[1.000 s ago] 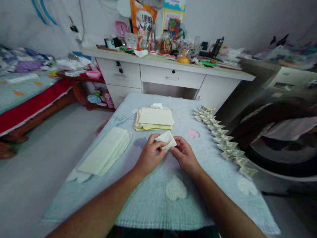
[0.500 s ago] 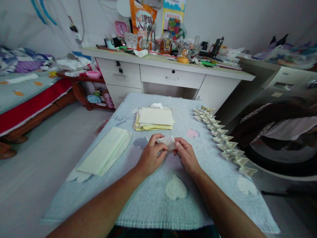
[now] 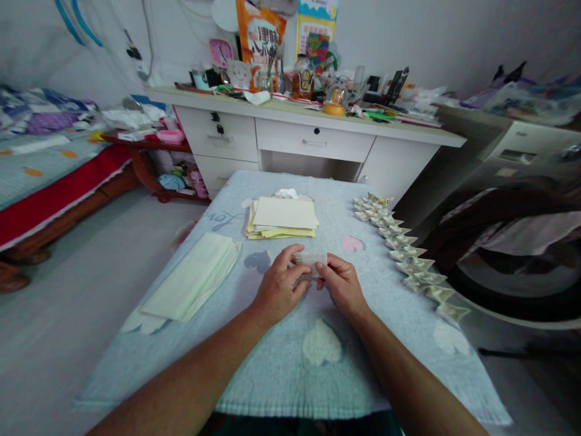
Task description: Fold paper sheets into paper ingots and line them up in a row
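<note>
A small folded piece of white paper [image 3: 312, 259] is held level above the cloth-covered table [image 3: 272, 369]. My left hand [image 3: 282, 280] pinches its left end between thumb and fingers. At the right end, my right hand [image 3: 341, 280] grips it, the thumb lying on the near face. Fingertips behind the paper are partly hidden. Beyond my hands lies a stack of cream and yellow paper sheets [image 3: 285, 213]. Folded pale green paper [image 3: 193, 278] rests to the left of my left arm. On the right, several folded paper pieces with pointed ends [image 3: 411, 254] stand in a slanting row.
A crumpled white tissue [image 3: 287, 194] sits behind the stack. Past the table stands a white desk [image 3: 313, 142] crowded with jars, a pink clock [image 3: 221, 52] and an orange bag [image 3: 259, 45]. A washing machine [image 3: 517, 181] is on the right, a bed [image 3: 59, 175] on the left.
The folded paper has turned from a slanted position to a flatter, level strip between my fingers. My hands have shifted only slightly, both still gripping it.
</note>
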Motion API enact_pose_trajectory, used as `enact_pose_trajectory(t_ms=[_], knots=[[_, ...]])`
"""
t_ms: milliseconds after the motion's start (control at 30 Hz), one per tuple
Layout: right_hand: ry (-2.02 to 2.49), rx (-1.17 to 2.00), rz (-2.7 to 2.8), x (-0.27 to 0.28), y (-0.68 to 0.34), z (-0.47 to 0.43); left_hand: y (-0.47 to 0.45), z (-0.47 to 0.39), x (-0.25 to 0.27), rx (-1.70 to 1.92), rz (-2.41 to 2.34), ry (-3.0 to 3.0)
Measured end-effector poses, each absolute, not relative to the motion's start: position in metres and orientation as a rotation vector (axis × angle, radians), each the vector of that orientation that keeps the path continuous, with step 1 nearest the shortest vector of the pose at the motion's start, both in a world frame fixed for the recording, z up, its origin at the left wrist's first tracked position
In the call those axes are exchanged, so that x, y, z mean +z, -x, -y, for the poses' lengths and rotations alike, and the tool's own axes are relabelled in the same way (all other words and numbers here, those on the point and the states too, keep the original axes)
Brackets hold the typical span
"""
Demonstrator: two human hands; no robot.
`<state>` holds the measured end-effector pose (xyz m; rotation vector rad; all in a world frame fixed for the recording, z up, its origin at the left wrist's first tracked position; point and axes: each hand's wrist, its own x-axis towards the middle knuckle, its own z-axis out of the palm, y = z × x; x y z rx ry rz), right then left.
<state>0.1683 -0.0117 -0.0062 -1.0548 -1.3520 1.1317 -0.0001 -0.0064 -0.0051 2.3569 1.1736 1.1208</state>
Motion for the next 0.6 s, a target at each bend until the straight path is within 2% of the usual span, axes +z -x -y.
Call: enact_pose_trajectory(t_ms=[600], knots=[[1.001, 1.178, 1.318, -0.0021, -0.1678, 0.0136, 0.0037, 0.0057, -0.0009, 1.151, -1.154, -2.329]])
